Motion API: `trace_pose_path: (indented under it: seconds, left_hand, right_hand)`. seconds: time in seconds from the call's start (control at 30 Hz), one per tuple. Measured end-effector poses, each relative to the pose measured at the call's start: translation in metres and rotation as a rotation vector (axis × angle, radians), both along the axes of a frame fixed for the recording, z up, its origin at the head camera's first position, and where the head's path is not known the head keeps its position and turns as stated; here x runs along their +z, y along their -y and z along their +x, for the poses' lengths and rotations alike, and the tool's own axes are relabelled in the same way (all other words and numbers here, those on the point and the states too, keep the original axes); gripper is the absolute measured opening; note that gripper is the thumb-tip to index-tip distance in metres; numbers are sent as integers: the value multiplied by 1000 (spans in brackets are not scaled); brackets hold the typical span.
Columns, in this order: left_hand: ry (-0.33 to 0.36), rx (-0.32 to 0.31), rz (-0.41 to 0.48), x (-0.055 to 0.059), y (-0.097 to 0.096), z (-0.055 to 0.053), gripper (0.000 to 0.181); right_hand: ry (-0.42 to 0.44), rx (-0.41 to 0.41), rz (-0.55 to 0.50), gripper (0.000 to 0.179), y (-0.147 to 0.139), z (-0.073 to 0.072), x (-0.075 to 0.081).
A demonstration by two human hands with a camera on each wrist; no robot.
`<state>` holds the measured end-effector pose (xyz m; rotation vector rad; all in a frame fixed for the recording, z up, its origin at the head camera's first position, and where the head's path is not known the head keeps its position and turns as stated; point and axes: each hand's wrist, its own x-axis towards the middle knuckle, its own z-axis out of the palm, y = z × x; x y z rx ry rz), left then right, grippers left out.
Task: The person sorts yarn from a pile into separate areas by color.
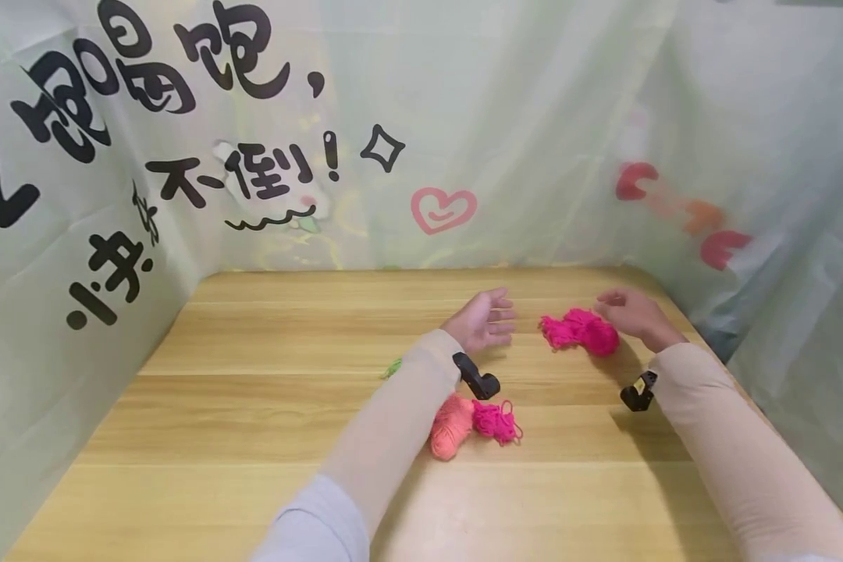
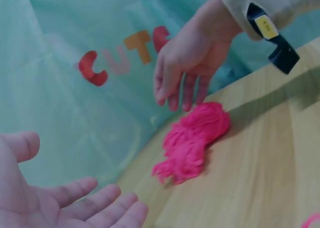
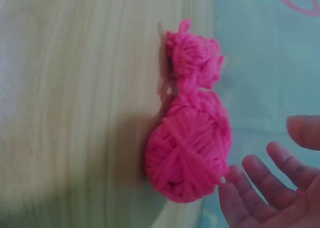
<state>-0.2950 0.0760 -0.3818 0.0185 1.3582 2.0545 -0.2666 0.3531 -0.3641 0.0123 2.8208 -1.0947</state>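
A bright pink yarn ball [image 1: 599,334] with a looser bunched part at its left end lies on the wooden table. My right hand [image 1: 632,312] hovers at its right, fingers loosely bent and apart from one another; the right wrist view shows the fingertips [image 3: 230,185] right at the ball's edge. My left hand [image 1: 481,320] is held to the left of the pink yarn, palm turned toward it and fingers spread, holding nothing. Below the left forearm lie a coral yarn ball [image 1: 451,428] and a smaller magenta yarn bundle [image 1: 497,422], the coral one partly hidden by the sleeve.
A bit of green yarn [image 1: 392,368] peeks out from behind the left forearm. The wooden table [image 1: 253,437] meets a printed cloth backdrop [image 1: 534,140] at its back and sides. Black cameras [image 1: 478,376] are strapped on both wrists.
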Motion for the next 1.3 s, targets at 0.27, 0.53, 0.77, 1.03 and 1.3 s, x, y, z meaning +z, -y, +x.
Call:
trace_pose_path:
  seconds: [0.27,0.53,0.77,1.03,1.3]
  left_hand:
    - [-49,-45,-9,11,33,-6,58]
    - [-76,-84,-4,12,65,-7,58]
    - [-117,-114,-7,12,92,-5,58]
    - [-180,-172,-76,12,116,6,61]
    - [-245,-259,-180,15,132,20,59]
  right_hand:
    - [122,39,-354,63,10,-3,7]
    - [212,92,-662,38,16,0,5]
    - [268,83,-870,22,30,7,6]
    - [276,169,-895,24,51,16,5]
    - [265,262,-829,26,69,28,6]
